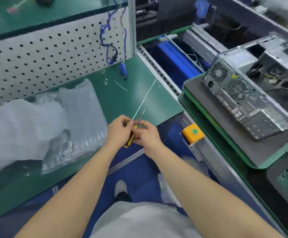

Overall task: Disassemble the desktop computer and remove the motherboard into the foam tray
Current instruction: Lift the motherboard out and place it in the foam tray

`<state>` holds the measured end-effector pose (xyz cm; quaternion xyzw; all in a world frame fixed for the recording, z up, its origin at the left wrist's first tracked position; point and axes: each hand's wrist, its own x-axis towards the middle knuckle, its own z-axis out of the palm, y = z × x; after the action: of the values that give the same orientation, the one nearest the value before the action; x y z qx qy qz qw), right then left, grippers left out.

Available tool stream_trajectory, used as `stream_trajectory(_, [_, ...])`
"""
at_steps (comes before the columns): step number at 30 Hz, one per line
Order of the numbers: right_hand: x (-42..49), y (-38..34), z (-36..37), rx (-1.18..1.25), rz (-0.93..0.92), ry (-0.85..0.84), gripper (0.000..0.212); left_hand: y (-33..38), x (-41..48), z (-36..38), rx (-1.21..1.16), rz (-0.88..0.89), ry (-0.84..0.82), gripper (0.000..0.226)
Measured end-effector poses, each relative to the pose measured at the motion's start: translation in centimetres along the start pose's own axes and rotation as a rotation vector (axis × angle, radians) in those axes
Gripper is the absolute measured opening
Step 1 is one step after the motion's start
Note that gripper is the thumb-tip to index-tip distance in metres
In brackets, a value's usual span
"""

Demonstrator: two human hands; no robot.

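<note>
Grips a yellow-handled screwdriver (pixel 129 141) in the left hand (pixel 118 129), well left of the desktop computer (pixel 253 93); curls the right hand (pixel 147 134) round its shaft end, knuckles touching. Holds up a thin white strip (pixel 145 98), unclear with which hand. Has the computer lying open on a dark pad (pixel 225 134), motherboard not discernible inside. Has an orange button box (pixel 193 133) just left of the computer's pad. Further left: bubble wrap (pixel 74 121) on the green tabletop (pixel 122 93), before a pegboard (pixel 37 57).
</note>
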<state>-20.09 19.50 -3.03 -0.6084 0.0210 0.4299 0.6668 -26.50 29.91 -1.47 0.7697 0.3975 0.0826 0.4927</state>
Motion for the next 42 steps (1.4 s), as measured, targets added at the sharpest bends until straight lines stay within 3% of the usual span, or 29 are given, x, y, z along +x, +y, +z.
stream_trajectory(5, [5.0, 1.9, 4.1, -0.302, 0.065, 0.033, 0.032, -4.4, 3.4, -1.6, -0.087, -0.329, 0.023, 0.017])
stream_trajectory(11, [8.9, 1.7, 5.5, -0.547, 0.080, 0.224, 0.018, -6.2, 6.9, -2.1, -0.049, -0.388, -0.043, 0.017])
stream_trajectory(14, [10.2, 1.7, 5.7, -0.594, 0.083, 0.260, 0.017, -6.6, 8.3, -1.9, 0.081, -0.344, -0.021, 0.014])
stream_trajectory(18, [11.3, 2.2, 5.6, -0.661, 0.059, 0.310, 0.030, -6.9, 9.9, -1.7, 0.257, -0.231, 0.018, 0.014])
stream_trajectory(25, [11.4, 3.9, 5.5, -0.732, 0.023, 0.268, 0.026, -7.2, 11.4, -2.2, 0.493, 0.007, -0.131, 0.010])
stream_trajectory(35, [9.7, 3.2, 4.1, -0.680, -0.008, 0.283, 0.020, -5.8, 10.6, -1.7, 0.660, 0.095, -0.215, 0.018])
stream_trajectory(42, [6.3, -0.7, -4.9, -0.602, -0.076, 0.501, 0.021, 0.7, 9.2, 5.6, 0.630, 0.243, -0.298, 0.019])
